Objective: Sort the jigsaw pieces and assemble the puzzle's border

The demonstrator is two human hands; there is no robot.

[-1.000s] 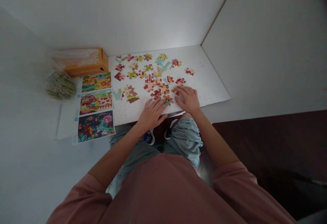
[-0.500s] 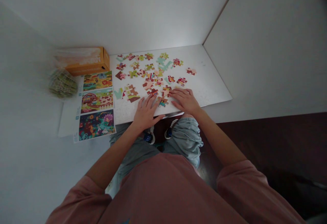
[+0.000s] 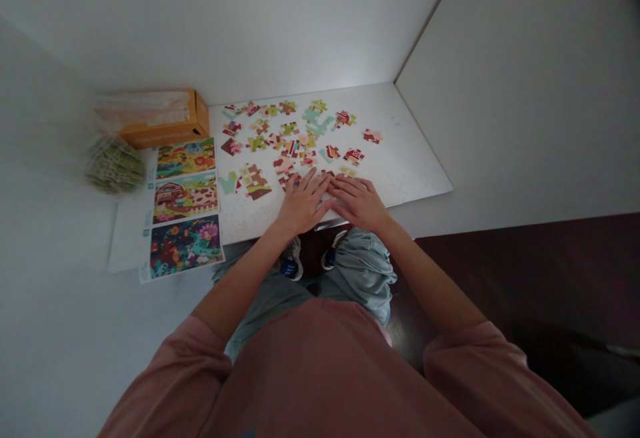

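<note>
My left hand lies over jigsaw pieces near the board's front edge, its fingers stretched forward and slightly apart. Beside it, my right hand rests with fingers extended to the left, the fingertips of both hands almost meeting. Pieces beneath the fingers are mostly covered, so I cannot make out how they fit. Just beyond is a pink and brown piece. A joined cluster sits left of my left hand. Past my right fingertips lies a red barn piece.
Several loose pieces, one a pale green joined group, spread over the white board. At left lie a printed picture sheet, an orange box and a bag of greenish pieces. Walls border the back and right.
My left hand has moved right and forward, covering pieces that showed between the hands. My right hand has stayed nearly in place. The view has shifted slightly.
</note>
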